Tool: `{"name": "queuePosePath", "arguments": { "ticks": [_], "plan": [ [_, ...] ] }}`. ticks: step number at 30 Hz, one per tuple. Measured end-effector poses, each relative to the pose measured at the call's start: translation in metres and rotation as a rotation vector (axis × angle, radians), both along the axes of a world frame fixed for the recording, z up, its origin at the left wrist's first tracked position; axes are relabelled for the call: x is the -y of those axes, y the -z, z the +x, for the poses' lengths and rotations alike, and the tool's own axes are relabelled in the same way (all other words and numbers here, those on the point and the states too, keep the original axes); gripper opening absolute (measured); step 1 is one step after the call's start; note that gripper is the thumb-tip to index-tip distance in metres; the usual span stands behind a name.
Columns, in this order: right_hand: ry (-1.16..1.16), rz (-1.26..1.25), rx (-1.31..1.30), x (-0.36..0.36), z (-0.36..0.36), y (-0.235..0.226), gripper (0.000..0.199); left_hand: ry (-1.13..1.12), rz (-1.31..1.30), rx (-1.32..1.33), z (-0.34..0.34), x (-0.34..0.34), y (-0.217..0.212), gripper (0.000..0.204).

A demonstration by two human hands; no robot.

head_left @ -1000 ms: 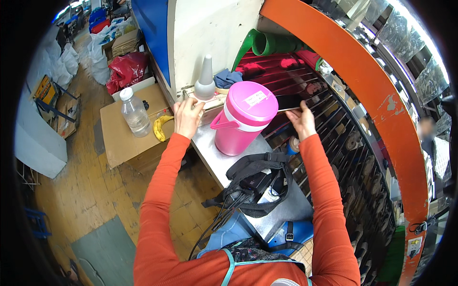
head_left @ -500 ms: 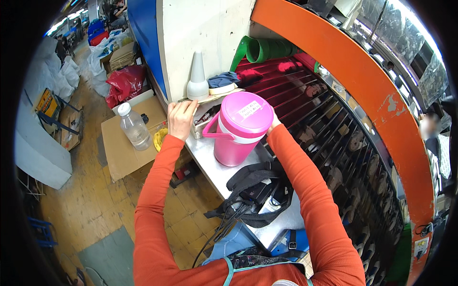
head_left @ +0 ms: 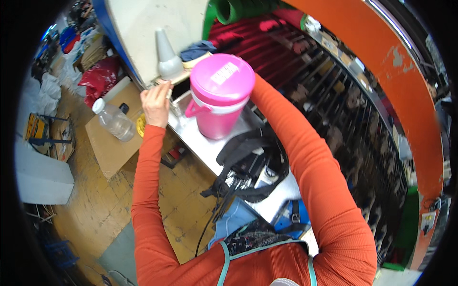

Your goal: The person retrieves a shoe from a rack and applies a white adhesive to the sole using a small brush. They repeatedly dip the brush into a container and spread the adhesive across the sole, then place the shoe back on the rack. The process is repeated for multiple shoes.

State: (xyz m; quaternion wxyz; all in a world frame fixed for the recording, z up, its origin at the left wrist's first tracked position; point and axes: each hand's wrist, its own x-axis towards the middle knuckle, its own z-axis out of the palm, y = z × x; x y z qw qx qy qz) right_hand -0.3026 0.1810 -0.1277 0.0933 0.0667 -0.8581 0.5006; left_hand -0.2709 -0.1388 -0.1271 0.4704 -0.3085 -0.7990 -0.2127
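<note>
My left hand (head_left: 156, 104) is closed, its fingertips bent at the left end of a thin board (head_left: 184, 76). What they pinch, if anything, is too small to make out. On the board stand a grey cone-shaped spool (head_left: 167, 59) and a folded dark blue cloth (head_left: 198, 49). A pink insulated jug (head_left: 218, 121) with a pink lid and handle stands on the metal table (head_left: 202, 150) between my arms. My right arm (head_left: 305, 152), in an orange sleeve, reaches behind the jug, which hides my right hand.
A black strapped bag (head_left: 250, 167) with cables lies on the table nearer me. To the left, a clear bottle (head_left: 117, 121) and yellow bananas (head_left: 140, 125) are on a cardboard box (head_left: 105, 152). At the right, a dark slatted rack (head_left: 334, 128) curves beside an orange frame (head_left: 405, 81).
The view has tilted and shifted, so the jug and table appear further up and left. My right arm reaches farther forward, and its hand has gone out of sight behind the jug.
</note>
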Motion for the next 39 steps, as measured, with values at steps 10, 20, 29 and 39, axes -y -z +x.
{"name": "queuePosePath", "arguments": {
  "ticks": [10, 20, 29, 39],
  "plan": [
    [0.005, 0.365, -0.196, 0.009, 0.025, 0.010, 0.033, 0.020, 0.021, 0.030, 0.009, 0.002, 0.028, 0.032],
    [0.188, 0.656, 0.178, -0.027, 0.164, -0.068, 0.029, 0.089, 0.126, 0.238, 0.108, 0.005, -0.040, 0.011],
    [0.269, 0.639, 0.364, -0.010, 0.302, -0.058, 0.040, 0.395, -0.374, 0.852, 0.174, -0.165, -0.067, 0.060],
    [0.353, 0.541, 0.069, -0.003, 0.312, -0.057, 0.026, 0.194, -0.744, 1.180, 0.132, -0.252, -0.053, 0.077]
  ]
}}
